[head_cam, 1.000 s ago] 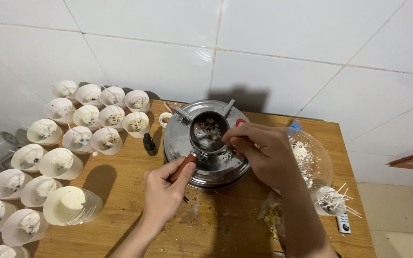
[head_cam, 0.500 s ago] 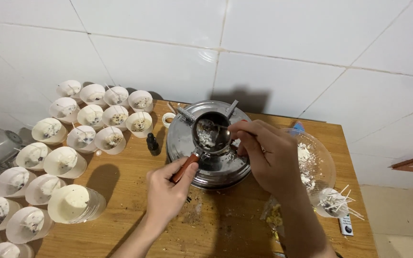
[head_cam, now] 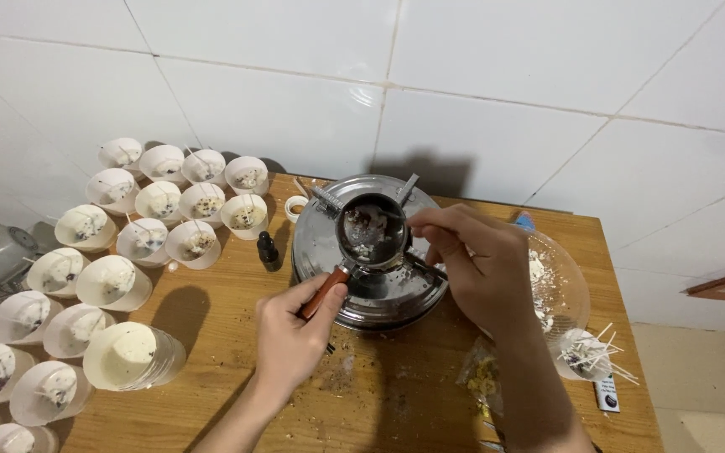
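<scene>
A small metal melting pot (head_cam: pixel 370 230) with dark and pale bits inside sits on a round metal stove (head_cam: pixel 361 285) in the middle of the wooden table (head_cam: pixel 211 369). My left hand (head_cam: pixel 294 338) grips the pot's reddish wooden handle (head_cam: pixel 325 291). Over the pot's right rim, my right hand (head_cam: pixel 473 261) pinches a thin stick whose tip reaches into the pot.
Several white cups (head_cam: pixel 132 243) filled with pale wax and wicks cover the table's left side. A small dark dropper bottle (head_cam: pixel 268 250) stands left of the stove. At the right are a clear bowl (head_cam: pixel 560 285) of white flakes and a cup of wick sticks (head_cam: pixel 585 354). White tiles lie behind.
The view has shifted slightly. Both hands stay at the pot, and my right hand has moved a little over its rim with the stick.
</scene>
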